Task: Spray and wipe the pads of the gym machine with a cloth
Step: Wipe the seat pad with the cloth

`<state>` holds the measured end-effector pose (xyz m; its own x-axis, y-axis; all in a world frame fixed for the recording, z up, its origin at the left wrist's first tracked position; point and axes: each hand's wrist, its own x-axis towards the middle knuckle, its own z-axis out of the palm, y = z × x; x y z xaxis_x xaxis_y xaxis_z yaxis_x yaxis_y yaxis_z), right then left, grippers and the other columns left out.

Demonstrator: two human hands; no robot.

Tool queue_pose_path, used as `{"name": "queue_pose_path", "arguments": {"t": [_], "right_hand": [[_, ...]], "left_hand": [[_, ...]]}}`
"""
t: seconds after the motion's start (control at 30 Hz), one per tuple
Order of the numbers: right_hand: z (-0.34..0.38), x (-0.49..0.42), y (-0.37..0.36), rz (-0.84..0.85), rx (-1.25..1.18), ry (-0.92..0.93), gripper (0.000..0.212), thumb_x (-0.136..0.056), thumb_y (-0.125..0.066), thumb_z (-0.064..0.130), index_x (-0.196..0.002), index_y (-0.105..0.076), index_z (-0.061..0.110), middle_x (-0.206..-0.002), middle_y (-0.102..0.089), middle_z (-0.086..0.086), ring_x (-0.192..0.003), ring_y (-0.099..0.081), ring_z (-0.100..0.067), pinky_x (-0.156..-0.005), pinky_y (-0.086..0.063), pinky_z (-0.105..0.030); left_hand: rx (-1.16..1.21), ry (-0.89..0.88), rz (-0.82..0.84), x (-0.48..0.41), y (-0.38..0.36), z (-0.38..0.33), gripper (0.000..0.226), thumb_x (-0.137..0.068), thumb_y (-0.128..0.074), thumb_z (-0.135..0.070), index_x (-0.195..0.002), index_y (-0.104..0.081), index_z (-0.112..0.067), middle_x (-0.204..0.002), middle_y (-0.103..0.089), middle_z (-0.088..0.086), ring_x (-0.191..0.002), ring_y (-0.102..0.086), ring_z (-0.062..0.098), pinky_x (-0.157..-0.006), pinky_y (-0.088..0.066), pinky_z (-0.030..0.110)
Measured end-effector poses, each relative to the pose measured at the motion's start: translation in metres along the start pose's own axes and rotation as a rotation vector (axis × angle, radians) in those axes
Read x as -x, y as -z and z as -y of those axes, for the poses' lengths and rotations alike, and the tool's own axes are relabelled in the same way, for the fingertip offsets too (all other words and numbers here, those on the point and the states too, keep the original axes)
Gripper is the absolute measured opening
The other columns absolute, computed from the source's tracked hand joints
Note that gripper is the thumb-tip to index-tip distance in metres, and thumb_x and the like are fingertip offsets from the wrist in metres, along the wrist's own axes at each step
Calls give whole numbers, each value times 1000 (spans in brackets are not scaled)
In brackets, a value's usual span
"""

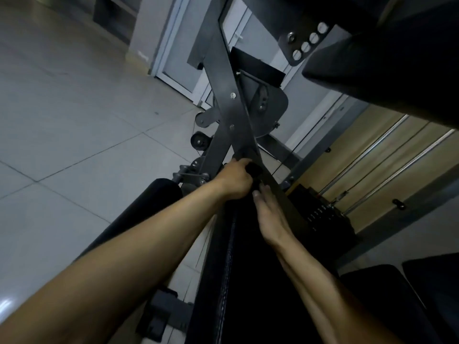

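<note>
Centre of the frame: two bare forearms reach forward from the bottom edge and meet where the machine's crossed grey bars come down.

- Left hand: just above centre, fingers curled tight around a small dark object held against the lower end of the bars. Too dark to tell what the object is.
- Right hand: just below and right of the left hand, lying flat, fingers straight and together. Their tips are near the left hand's knuckles. The palm rests along the upper right edge of the long black pad; it grips nothing.
- Long black pad: runs from bottom centre up to the hands, stitched seam showing on its left side. Both forearms pass over it.
- Roller pad: black cylinder left of centre, beside the left forearm, end-on to a grey bracket.
- Upper pad: large dark block filling the upper right, well apart from both hands. A grey plate with round holes sits at its left.
- Right of centre: a black weight stack with bright guide rods slanting to the right edge.
- Small black pulley left of the bars.
- Left half: pale tiled floor. Top centre: a white-framed door.
</note>
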<state>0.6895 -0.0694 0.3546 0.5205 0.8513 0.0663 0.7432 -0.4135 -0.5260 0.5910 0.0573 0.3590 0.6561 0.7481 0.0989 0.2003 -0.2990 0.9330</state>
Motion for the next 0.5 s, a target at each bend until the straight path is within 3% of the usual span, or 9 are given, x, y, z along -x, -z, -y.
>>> {"name": "queue_pose_path", "arguments": {"t": [0.07,0.17,0.3,0.5], "right_hand": [[3,2,1,1,13,1,63,-108,-29,58,-164,-19,30,-173,-9,2,-159,-6,-20,-129,-9,-49],[5,5,2,16,5,0,61,-106,-30,61,-162,-19,40,-173,-7,3,-159,-4,-20,-128,-7,-52],[7,5,2,20,19,-11,61,-104,-29,66,-161,-17,46,-173,-6,6,-159,-3,-18,-128,-6,-52],[7,6,3,38,8,-15,62,-104,-29,67,-161,-18,45,-172,-7,9,-159,-3,-16,-128,-5,-52]], "left_hand": [[-12,12,12,3,0,3,65,-81,-45,-26,-144,-53,-16,-145,-51,16,-135,-48,35,-116,-40,44],[-57,24,-4,-22,3,-8,43,-94,-51,-15,-137,-56,-10,-140,-57,16,-129,-54,34,-109,-44,42],[-74,86,-40,-67,9,-22,28,-99,-55,-20,-124,-61,-11,-128,-62,13,-115,-60,31,-95,-49,39],[-90,129,-51,-111,10,-27,35,-106,-45,-15,-133,-58,2,-140,-57,17,-128,-54,35,-104,-43,36]]}}
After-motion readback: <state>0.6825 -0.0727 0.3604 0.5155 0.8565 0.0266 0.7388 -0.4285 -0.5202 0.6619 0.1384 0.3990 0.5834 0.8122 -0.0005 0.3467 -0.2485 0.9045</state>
